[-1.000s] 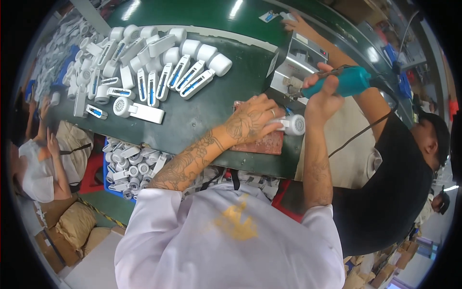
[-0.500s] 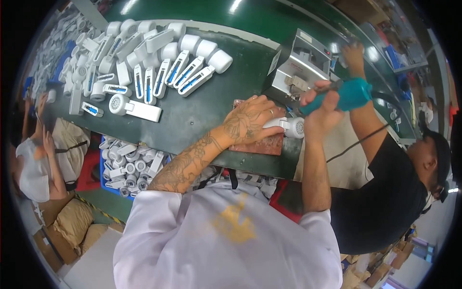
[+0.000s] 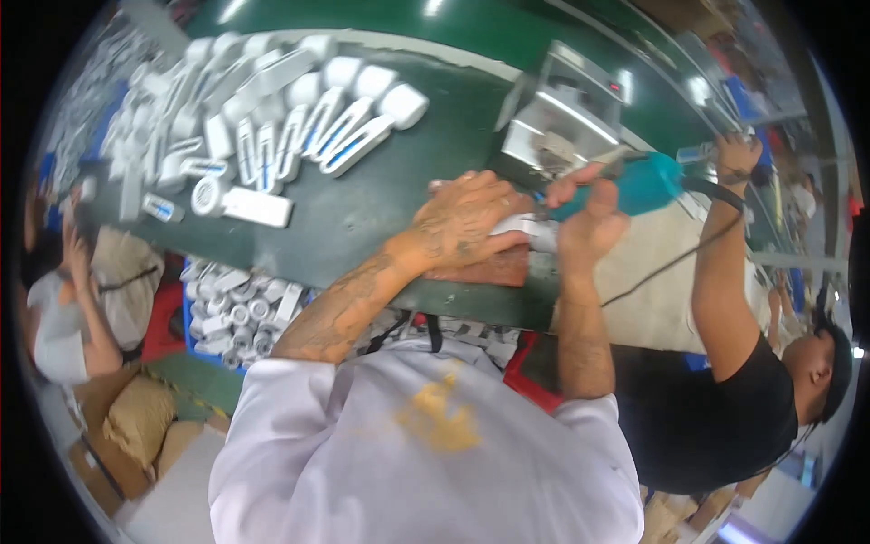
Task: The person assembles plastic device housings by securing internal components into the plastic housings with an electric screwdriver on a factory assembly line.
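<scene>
The fingers of the right hand (image 3: 594, 222) are wrapped round a teal driver (image 3: 645, 184), which lies aslant with its nose toward the left. The nose ends by a white unit (image 3: 542, 236); blur and the fingers hide whether it touches. The left hand (image 3: 467, 218) lies palm down over the unit's left part, fingers on the far side and thumb on the near side, gripping it against a red block (image 3: 494, 270). The unit's right end reaches past the block, partly behind the right hand.

Just beyond the hands stands a grey machine (image 3: 566, 118) with a small red light. A dark cord (image 3: 671, 260) runs from the driver's right end and curves back toward the near side, across a beige sheet (image 3: 643, 304).

On the table (image 3: 353, 227), far left, is a heap (image 3: 267, 109) of white units, several with blue strips in their open slots. Nearer, one unit (image 3: 258, 208) lies apart beside a small slotted piece (image 3: 163, 208).

Below the near edge, left, a blue crate (image 3: 188, 313) is filled with jumbled white parts (image 3: 237, 313), round heads and flat handles together. At right, a co-worker in black (image 3: 698, 412) stretches an arm to the far side; another co-worker (image 3: 62, 313) sits at far left.
</scene>
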Action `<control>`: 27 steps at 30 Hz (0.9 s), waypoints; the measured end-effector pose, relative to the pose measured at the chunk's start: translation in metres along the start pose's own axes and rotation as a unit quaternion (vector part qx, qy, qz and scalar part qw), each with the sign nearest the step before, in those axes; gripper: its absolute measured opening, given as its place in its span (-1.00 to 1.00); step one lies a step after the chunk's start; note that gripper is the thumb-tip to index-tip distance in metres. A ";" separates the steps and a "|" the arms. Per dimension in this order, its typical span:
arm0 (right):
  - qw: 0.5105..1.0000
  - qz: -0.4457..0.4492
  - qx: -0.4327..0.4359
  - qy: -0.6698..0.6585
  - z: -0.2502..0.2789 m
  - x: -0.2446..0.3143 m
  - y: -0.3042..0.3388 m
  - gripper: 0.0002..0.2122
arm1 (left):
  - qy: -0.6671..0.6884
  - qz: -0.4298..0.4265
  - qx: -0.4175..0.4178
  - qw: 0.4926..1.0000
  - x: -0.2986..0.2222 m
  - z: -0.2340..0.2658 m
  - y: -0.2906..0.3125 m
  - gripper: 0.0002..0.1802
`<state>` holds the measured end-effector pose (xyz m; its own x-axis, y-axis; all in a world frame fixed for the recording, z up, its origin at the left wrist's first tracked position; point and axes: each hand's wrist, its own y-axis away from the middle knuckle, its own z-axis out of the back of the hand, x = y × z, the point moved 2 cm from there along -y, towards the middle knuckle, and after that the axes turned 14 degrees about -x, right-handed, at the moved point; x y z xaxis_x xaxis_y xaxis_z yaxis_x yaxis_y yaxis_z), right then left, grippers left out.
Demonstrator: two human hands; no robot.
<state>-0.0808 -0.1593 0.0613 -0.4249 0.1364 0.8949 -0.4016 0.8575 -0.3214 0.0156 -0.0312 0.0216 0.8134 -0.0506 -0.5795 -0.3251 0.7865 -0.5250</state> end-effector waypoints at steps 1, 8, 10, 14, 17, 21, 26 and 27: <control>0.999 0.019 0.015 0.021 -0.002 -0.002 0.000 -0.55 | -0.002 0.001 -0.008 1.000 -0.001 0.004 -0.001 -0.55; 0.998 -0.049 0.034 -0.022 -0.003 -0.014 0.001 -0.61 | -0.031 0.012 -0.004 0.999 -0.005 0.011 -0.002 -0.58; 0.999 -0.041 0.026 -0.004 -0.002 -0.015 0.000 -0.60 | -0.022 0.025 -0.004 0.999 -0.006 0.012 0.000 -0.57; 1.000 -0.010 0.015 0.022 -0.003 -0.003 -0.007 -0.54 | -0.065 0.015 -0.025 0.997 0.000 0.006 0.008 -0.58; 0.998 0.058 -0.036 0.009 -0.007 0.012 -0.025 -0.55 | 0.007 0.023 -0.035 0.999 0.004 0.001 0.003 -0.61; 0.996 0.080 -0.035 -0.007 -0.022 0.011 -0.051 -0.55 | 0.019 0.011 -0.034 0.999 0.001 0.004 0.005 -0.65; 0.993 0.112 0.001 -0.026 -0.030 -0.011 -0.047 -0.61 | -0.003 -0.009 -0.061 0.998 0.006 -0.001 0.011 -0.64; 0.993 0.120 -0.003 -0.013 -0.029 -0.014 -0.045 -0.55 | -0.003 -0.014 -0.067 0.998 0.006 0.000 0.011 -0.64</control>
<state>-0.0331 -0.1856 0.0727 -0.5279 0.3243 0.7850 -0.2815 0.8052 -0.5220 0.0170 -0.0235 0.0123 0.8252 -0.0676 -0.5608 -0.3637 0.6961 -0.6190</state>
